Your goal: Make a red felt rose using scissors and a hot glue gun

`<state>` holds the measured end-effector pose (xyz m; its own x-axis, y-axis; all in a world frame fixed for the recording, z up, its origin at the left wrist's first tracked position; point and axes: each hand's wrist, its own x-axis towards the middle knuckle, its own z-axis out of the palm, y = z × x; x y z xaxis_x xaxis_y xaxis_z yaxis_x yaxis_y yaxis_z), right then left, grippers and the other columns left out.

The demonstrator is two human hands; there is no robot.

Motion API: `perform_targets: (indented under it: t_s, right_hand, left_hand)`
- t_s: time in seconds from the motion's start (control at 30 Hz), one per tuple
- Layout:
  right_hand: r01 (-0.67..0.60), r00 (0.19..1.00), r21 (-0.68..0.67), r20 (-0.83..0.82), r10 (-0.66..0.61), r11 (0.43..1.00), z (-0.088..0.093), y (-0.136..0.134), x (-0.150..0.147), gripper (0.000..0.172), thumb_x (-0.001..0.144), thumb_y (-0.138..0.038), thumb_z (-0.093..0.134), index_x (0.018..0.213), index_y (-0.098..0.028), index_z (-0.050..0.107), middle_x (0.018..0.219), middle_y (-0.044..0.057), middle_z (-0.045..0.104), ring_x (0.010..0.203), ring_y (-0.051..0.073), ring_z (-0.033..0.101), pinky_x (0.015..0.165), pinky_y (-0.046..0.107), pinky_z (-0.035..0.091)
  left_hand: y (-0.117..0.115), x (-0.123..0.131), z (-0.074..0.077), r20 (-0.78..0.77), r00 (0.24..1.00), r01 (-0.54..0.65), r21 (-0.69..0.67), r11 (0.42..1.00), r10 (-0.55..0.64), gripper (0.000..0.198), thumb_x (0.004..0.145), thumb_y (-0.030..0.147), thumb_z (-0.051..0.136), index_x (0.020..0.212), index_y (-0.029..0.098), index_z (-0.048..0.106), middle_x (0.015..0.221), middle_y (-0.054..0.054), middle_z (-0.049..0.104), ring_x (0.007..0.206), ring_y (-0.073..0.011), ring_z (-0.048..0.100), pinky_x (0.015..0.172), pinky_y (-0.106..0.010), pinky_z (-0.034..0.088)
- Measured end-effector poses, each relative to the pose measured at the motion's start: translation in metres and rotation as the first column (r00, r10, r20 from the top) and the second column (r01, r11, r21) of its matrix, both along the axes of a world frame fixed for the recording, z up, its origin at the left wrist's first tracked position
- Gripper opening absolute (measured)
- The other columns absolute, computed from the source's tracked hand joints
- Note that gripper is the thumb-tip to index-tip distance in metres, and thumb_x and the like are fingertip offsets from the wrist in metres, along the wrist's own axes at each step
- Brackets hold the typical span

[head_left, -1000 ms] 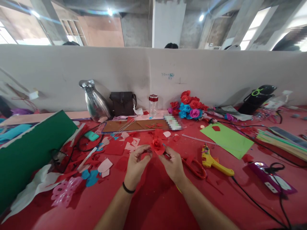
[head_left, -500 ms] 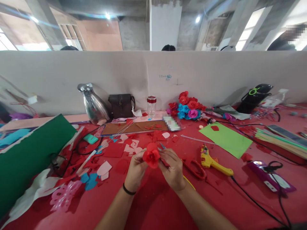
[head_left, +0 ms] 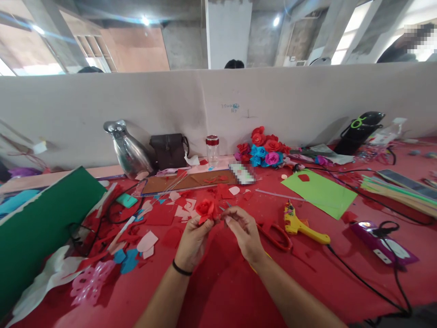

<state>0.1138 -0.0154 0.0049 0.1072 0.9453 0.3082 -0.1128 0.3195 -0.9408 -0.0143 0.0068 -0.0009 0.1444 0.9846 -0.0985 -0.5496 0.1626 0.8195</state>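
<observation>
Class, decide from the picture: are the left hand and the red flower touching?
Touching: the head view shows the left hand holding the red flower at its lower edge, with no gap between them.

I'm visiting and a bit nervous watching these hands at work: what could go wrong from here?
The left hand pinches the red flower near its base, so squeezing too hard might crush or bend it. The yellow glue gun lies to the right; if it is hot, which I cannot tell, it could burn someone. Its black cord trails across the red table, so a snag might drag the gun.
</observation>
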Motion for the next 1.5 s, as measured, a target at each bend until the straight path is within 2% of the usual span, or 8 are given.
perform_targets:
  t_s: [0.23, 0.5, 0.93, 1.1, 1.23, 1.3, 1.37, 1.5]
  right_hand:
    - [-0.051, 0.964, -0.116, -0.266, 0.019, 0.992, -0.001, 0.007, -0.002, 0.014, 0.073, -0.032, 0.061, 0.075, -0.021, 0.069, 0.06, -0.001, 0.059, 0.059, 0.013, 0.051, 0.06, 0.026, 0.04]
    - [-0.073, 0.939, -0.075, -0.341, 0.043, 0.994, -0.007, 0.01, 0.003, 0.023, 0.079, -0.036, 0.06, 0.064, -0.018, 0.065, 0.06, -0.002, 0.057, 0.059, 0.012, 0.046, 0.058, 0.025, 0.035]
    - [-0.12, 0.886, -0.093, -0.458, 0.065, 0.988, 0.001, 0.007, 0.003, 0.022, 0.08, -0.035, 0.058, 0.083, -0.018, 0.071, 0.064, 0.001, 0.063, 0.054, 0.01, 0.048, 0.05, 0.023, 0.034]
    - [-0.049, 0.924, -0.134, -0.383, -0.006, 0.99, 0.006, 0.004, 0.003, 0.025, 0.083, -0.037, 0.054, 0.083, -0.018, 0.07, 0.061, 0.0, 0.061, 0.052, 0.01, 0.047, 0.05, 0.023, 0.036]
    - [0.219, 0.973, -0.085, -0.05, -0.224, 0.972, 0.011, -0.017, 0.038, 0.024, 0.084, -0.037, 0.051, 0.09, -0.02, 0.066, 0.066, 0.001, 0.062, 0.06, 0.014, 0.054, 0.057, 0.026, 0.043]
    - [0.406, 0.879, -0.003, 0.273, -0.39, 0.914, 0.007, -0.03, 0.074, 0.024, 0.082, -0.034, 0.052, 0.098, -0.021, 0.064, 0.078, 0.004, 0.065, 0.072, 0.017, 0.059, 0.069, 0.031, 0.047]
    - [0.553, 0.607, 0.12, 0.62, -0.498, 0.824, -0.003, -0.041, 0.114, 0.03, 0.08, -0.028, 0.05, 0.105, -0.02, 0.062, 0.093, 0.008, 0.066, 0.089, 0.023, 0.059, 0.081, 0.037, 0.046]
    - [0.602, 0.029, 0.131, 0.982, -0.185, 0.788, -0.03, -0.052, 0.175, 0.042, 0.07, -0.016, 0.048, 0.11, -0.015, 0.061, 0.109, 0.014, 0.063, 0.098, 0.033, 0.056, 0.085, 0.047, 0.042]
  left_hand:
    - [-0.002, 0.003, -0.002, -0.024, 0.997, 0.067, -0.038, 0.997, -0.068, 0.023, 0.053, 0.031, 0.082, 0.063, 0.017, 0.068, 0.063, 0.001, 0.063, 0.062, -0.0095, 0.055, 0.071, -0.024, 0.045]
    - [-0.002, 0.004, -0.003, -0.187, 0.979, 0.107, 0.117, 0.987, -0.084, 0.02, 0.061, 0.032, 0.077, 0.07, 0.016, 0.07, 0.069, -0.001, 0.063, 0.069, -0.0127, 0.053, 0.072, -0.027, 0.044]
    - [0.002, 0.002, -0.008, -0.286, 0.958, 0.107, 0.233, 0.967, -0.037, 0.02, 0.067, 0.029, 0.073, 0.084, 0.018, 0.071, 0.078, -0.003, 0.067, 0.075, -0.0177, 0.058, 0.077, -0.032, 0.045]
    - [0.004, 0.0, -0.011, -0.282, 0.959, 0.044, 0.202, 0.978, 0.015, 0.019, 0.064, 0.029, 0.075, 0.08, 0.018, 0.073, 0.08, -0.003, 0.069, 0.075, -0.0164, 0.057, 0.077, -0.03, 0.045]
    - [0.006, 0.0, -0.009, -0.245, 0.965, -0.062, 0.151, 0.987, 0.098, 0.018, 0.055, 0.026, 0.08, 0.068, 0.018, 0.072, 0.071, 0.001, 0.067, 0.068, -0.0122, 0.054, 0.07, -0.024, 0.044]
    - [0.006, 0.002, -0.006, -0.206, 0.971, -0.094, 0.125, 0.988, 0.118, 0.018, 0.052, 0.025, 0.081, 0.064, 0.018, 0.07, 0.066, 0.002, 0.065, 0.065, -0.0105, 0.053, 0.066, -0.022, 0.043]
    - [0.006, 0.003, -0.004, -0.162, 0.979, -0.114, 0.074, 0.991, 0.125, 0.02, 0.049, 0.026, 0.082, 0.06, 0.017, 0.069, 0.061, 0.002, 0.063, 0.06, -0.009, 0.052, 0.062, -0.02, 0.043]
    - [0.006, 0.004, -0.001, -0.065, 0.993, -0.106, -0.047, 0.993, 0.103, 0.025, 0.048, 0.029, 0.083, 0.06, 0.015, 0.066, 0.056, 0.003, 0.06, 0.053, -0.0063, 0.049, 0.053, -0.017, 0.04]
